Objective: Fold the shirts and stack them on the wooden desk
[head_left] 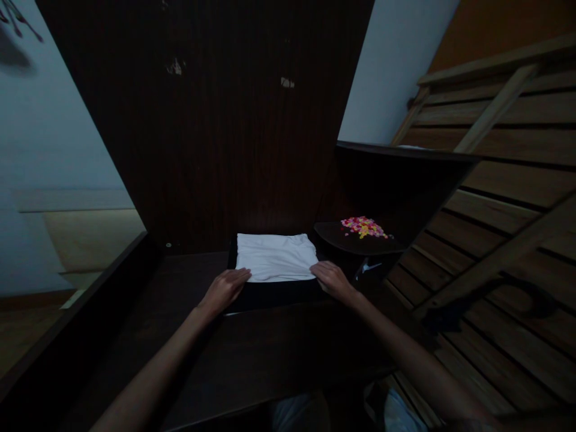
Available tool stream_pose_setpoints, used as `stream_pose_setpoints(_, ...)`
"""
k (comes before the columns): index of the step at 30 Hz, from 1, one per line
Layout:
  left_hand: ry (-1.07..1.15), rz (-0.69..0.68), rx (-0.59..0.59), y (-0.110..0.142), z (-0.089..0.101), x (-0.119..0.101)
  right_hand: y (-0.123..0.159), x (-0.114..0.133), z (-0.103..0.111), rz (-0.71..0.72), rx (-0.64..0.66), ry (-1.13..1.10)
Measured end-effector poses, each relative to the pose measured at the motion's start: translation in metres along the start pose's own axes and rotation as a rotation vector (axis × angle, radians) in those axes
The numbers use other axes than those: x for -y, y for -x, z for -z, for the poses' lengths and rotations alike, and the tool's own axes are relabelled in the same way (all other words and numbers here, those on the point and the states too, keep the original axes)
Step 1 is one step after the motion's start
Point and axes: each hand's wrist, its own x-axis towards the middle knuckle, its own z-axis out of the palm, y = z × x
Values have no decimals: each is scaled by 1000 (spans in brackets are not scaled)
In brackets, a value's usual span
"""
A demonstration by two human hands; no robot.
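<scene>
A folded white cloth [276,257] lies flat and lightly wrinkled on a dark, flat rectangular thing [281,295], whose kind I cannot make out in the dim light. My left hand [226,289] is at the cloth's near left corner, fingers closed on its edge. At the near right corner, my right hand [333,279] pinches the fabric between thumb and fingers. The edge between both hands looks pulled straight, with small creases toward the right hand. Each thumb is partly hidden.
Under it is a dark wooden desk [279,354] with a tall back panel [216,132] and raised left side [81,318]. To the right, a rounded shelf [328,233] bears a pile of colourful small pieces [363,227]; a small pale object [368,267] sits below. Wooden slats [504,210] stand far right.
</scene>
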Motion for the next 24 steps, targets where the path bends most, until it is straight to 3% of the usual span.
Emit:
stream_pose_setpoints(6,-23,5,89,-2,10,-17,-10,-4,14,-19,73,-130)
stream_pose_setpoints(10,-38,82,101,-20,12,-34,-42,-17,14,-161,19,-193)
stream_pose_setpoints(14,-39,30,106,-45,-3,-50,-88,-30,4,-275,-34,-146)
stream_pose_setpoints(18,-89,-12,135,-54,-23,-57,-123,-35,-7,-396,76,-1)
stream_pose_setpoints(21,-113,-28,140,-50,-29,-59,-135,-38,-13,-468,135,70)
stream_pose_setpoints(24,-90,-37,128,-48,-27,-59,-138,-40,-16,-546,100,90)
